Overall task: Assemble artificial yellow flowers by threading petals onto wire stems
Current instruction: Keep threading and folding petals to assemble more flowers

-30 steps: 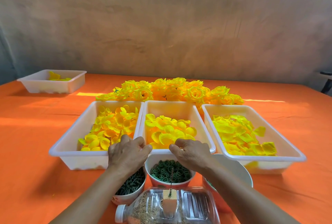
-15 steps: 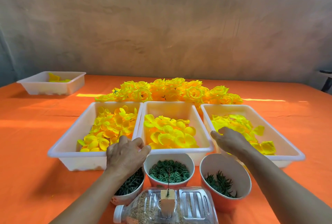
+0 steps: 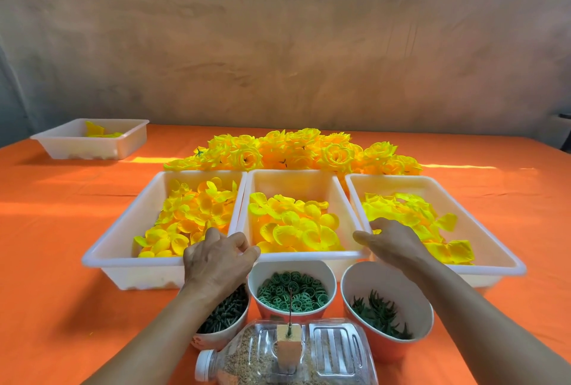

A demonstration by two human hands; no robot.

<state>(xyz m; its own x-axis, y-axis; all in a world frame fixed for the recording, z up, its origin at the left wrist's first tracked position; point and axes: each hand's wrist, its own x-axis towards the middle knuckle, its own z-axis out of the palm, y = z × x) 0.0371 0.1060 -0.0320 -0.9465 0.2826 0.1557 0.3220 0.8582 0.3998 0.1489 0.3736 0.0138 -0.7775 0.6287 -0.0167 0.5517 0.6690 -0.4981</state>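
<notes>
Three white trays of loose yellow petals stand side by side: left tray [image 3: 102, 261], middle tray [image 3: 309, 256], right tray [image 3: 392, 179]. My left hand [image 3: 216, 258] hovers over the front rims where the left and middle trays meet, its fingers curled and thumb against them; nothing shows in it. In the near left corner of the right tray, my right hand [image 3: 392, 239] has its fingers bent down onto the petals [image 3: 411, 214]. Closest to me, a thin wire stem [image 3: 290, 310] stands upright in a block on a sand-filled plastic bottle [image 3: 333, 350].
A pile of finished yellow flowers [image 3: 293, 152] lies behind the trays. Three cups stand in front: dark green pieces [image 3: 225, 313] under my left wrist, green rings [image 3: 292, 292], green leaf parts [image 3: 380, 313]. A small white tray [image 3: 92, 149] sits far back left on the orange cloth.
My right hand left the middle tray's front, where it met my left hand, and went into the right tray's near corner. My left hand has barely moved.
</notes>
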